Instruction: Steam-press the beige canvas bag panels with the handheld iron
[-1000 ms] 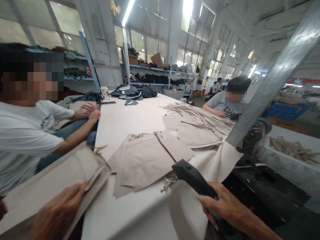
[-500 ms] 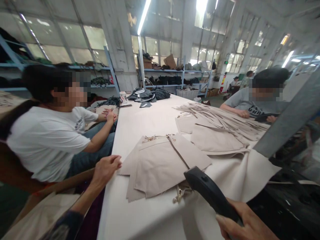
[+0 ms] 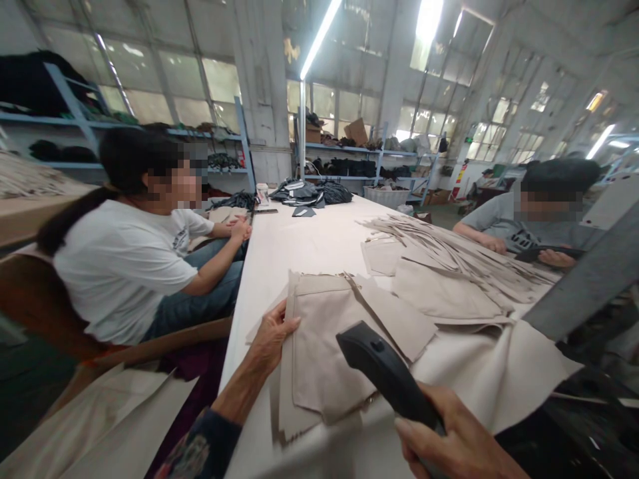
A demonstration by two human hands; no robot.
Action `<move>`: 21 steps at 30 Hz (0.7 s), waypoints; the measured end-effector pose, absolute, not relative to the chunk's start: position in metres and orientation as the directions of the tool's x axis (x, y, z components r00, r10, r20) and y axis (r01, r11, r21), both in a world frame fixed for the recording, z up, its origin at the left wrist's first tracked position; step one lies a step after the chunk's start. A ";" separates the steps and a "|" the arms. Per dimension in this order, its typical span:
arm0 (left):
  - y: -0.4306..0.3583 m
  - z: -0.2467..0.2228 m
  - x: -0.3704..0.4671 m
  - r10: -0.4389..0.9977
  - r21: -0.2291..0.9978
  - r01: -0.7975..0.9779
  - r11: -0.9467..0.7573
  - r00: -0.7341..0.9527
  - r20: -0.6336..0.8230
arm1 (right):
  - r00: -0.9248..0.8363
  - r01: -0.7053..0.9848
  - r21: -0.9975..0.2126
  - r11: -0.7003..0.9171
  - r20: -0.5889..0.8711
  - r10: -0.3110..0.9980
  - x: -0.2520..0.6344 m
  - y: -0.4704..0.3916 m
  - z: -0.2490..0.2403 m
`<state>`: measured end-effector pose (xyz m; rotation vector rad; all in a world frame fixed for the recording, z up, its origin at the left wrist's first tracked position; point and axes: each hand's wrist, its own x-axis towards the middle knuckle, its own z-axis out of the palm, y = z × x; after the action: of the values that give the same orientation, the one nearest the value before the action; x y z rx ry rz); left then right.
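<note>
My left hand [image 3: 272, 339] is closed on the left edge of a small stack of beige fabric panels [image 3: 324, 346], thumb on top and fingers underneath. The stack lies partly lifted at the near part of the white table, with bits of metal hardware along its top edge. In my right hand [image 3: 449, 432] is a black handheld tool [image 3: 382, 366] with a curved body and a blunt squared head. Its head hovers over, or rests on, the right part of the top panel; I cannot tell which. Another beige panel [image 3: 399, 309] lies just to the right.
Further beige panels [image 3: 444, 289] and a heap of beige straps [image 3: 464, 246] cover the table's right side. Dark folded goods [image 3: 312, 193] sit at the far end. Co-workers sit at left [image 3: 130, 266] and right [image 3: 544, 219]. A grey metal post [image 3: 584, 266] slants in at right.
My left hand has moved right from the table edge and taken hold of the panel stack, raising its left side. The black tool has shifted left over the panels. The view has turned slightly left.
</note>
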<state>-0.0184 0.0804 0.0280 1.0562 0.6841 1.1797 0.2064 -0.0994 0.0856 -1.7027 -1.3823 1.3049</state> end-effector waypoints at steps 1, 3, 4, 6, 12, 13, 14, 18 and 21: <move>0.074 0.029 -0.018 0.949 0.908 -0.417 0.037 0.300 0.099 | -0.085 0.349 -0.903 -0.252 -0.298 0.951 0.198 -0.092 0.089; 0.064 0.032 -0.017 0.939 0.890 -0.456 0.021 0.315 0.139 | -0.185 0.290 -0.940 -0.182 -0.242 0.953 0.183 -0.077 0.093; 0.060 0.033 -0.016 0.936 0.880 -0.475 0.005 0.311 0.163 | -0.209 0.265 -0.951 -0.162 -0.221 0.953 0.176 -0.071 0.094; 0.052 0.035 -0.016 0.936 0.861 -0.508 -0.018 0.294 0.193 | -0.233 0.234 -0.962 -0.138 -0.194 0.953 0.165 -0.060 0.095; 0.032 0.028 -0.020 0.923 0.839 -0.532 0.112 0.368 0.110 | -0.258 0.194 -0.979 -0.061 -0.111 0.960 0.145 -0.039 0.104; 0.029 0.026 -0.020 0.922 0.835 -0.537 0.123 0.374 0.105 | -0.253 0.194 -0.980 -0.046 -0.095 0.963 0.143 -0.035 0.107; 0.028 0.025 -0.020 0.924 0.831 -0.543 0.126 0.369 0.101 | -0.243 0.196 -0.980 -0.036 -0.084 0.966 0.142 -0.032 0.110; 0.025 0.024 -0.022 0.949 0.818 -0.566 0.101 0.302 0.091 | -0.173 0.202 -0.979 -0.040 -0.075 0.982 0.147 -0.029 0.117; 0.025 0.025 -0.023 0.957 0.810 -0.578 0.100 0.280 0.081 | -0.163 0.219 -0.972 -0.084 -0.121 0.979 0.156 -0.039 0.113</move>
<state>-0.0226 0.0255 0.0245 0.8617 0.5450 1.2204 0.1560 -0.0386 0.1135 -1.3575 -1.4506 1.3111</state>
